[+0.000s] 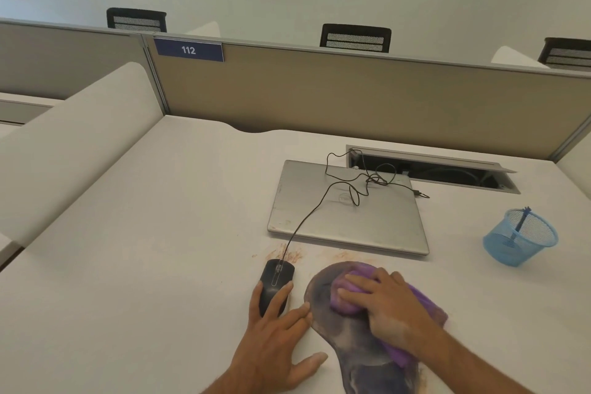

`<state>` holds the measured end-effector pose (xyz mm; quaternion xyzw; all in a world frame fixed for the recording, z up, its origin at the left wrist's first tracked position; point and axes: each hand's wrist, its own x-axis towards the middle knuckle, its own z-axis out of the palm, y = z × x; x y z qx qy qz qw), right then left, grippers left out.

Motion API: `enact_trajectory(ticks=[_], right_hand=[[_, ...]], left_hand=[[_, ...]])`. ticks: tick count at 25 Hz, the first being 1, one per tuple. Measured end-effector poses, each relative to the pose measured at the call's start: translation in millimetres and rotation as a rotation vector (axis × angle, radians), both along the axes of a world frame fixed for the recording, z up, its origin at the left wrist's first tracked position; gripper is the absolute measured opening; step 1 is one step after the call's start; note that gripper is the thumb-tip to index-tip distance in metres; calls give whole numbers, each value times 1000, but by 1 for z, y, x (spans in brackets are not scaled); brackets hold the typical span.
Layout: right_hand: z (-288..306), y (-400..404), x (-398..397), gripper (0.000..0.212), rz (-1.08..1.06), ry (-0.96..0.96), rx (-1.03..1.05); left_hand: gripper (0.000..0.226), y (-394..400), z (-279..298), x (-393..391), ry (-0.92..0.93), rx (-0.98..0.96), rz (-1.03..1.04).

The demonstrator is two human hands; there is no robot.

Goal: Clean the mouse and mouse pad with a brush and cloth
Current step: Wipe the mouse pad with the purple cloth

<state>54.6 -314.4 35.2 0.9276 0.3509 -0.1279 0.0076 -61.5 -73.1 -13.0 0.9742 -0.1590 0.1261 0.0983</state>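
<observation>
A dusty dark mouse pad (361, 349) lies near the desk's front edge. My right hand (387, 304) presses a bunched purple cloth (347, 297) onto its upper part. To the pad's left sits a black wired mouse (275, 278). My left hand (275, 339) lies flat on the desk with spread fingers; two fingers flank the mouse and one touches the pad's left edge. A blue brush (519, 224) stands in a blue mesh cup (521, 238) at the right.
A closed silver laptop (348, 214) lies behind the pad, with the mouse cable (319, 205) coiled over it. Reddish dust smears (287, 254) mark the white desk (144, 265). An open cable hatch (435, 169) sits at the back right. Beige partitions (351, 96) enclose the desk.
</observation>
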Motion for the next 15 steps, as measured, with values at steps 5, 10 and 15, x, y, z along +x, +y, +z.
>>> enact_trajectory(ticks=[5,10,15], right_hand=[[4,-3,-2,61,-67,-21,48],[0,-14,-25,47,272,-105,53],[21,-41,26,57,-234,-53,35]], left_hand=[[50,1,2,-1,-27,21,-13],[48,2,0,0,-9,37,-25],[52,1,-6,1,56,59,0]])
